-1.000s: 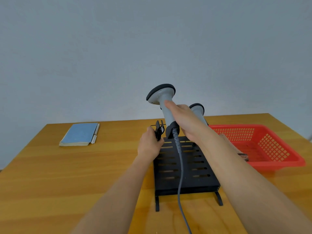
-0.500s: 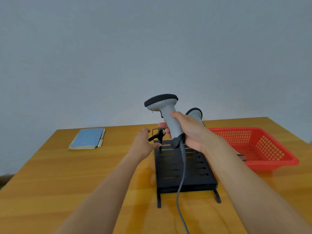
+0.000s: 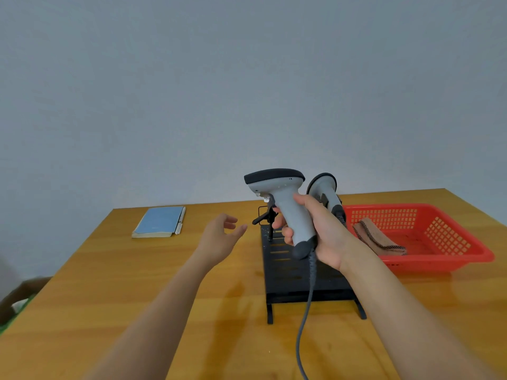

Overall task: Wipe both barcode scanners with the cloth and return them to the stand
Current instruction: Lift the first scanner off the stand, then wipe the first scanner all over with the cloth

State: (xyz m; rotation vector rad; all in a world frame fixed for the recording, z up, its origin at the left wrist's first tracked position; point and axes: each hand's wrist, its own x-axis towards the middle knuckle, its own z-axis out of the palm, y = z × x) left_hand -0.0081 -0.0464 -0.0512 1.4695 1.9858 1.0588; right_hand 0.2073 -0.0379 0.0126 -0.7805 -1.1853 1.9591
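Wooden desk [image 3: 109, 283] carries everything | black stand [image 3: 299, 272] at centre, one scanner [image 3: 325, 192] seated at its 1 o'clock | red basket [image 3: 466, 242] at 3 o'clock, cloth [image 3: 375, 237] inside, untouched | lifted scanner [image 3: 285, 204] gripped by right hand [image 3: 323, 231] above the stand | left hand [image 3: 219, 237] relaxed, holding nothing | judged early: no wiping evident, both returns pending

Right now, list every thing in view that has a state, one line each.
Left hand: open, fingers relaxed, holding nothing, above the table.
Right hand: grips the lifted scanner's handle.
Lifted scanner: off the stand, upright, cable hanging.
Second scanner: on the stand, mostly hidden behind the hand.
Stand: on the table, left holder empty.
Cloth: folded, in the basket.
Basket: on the table.
Notebook: closed, flat.
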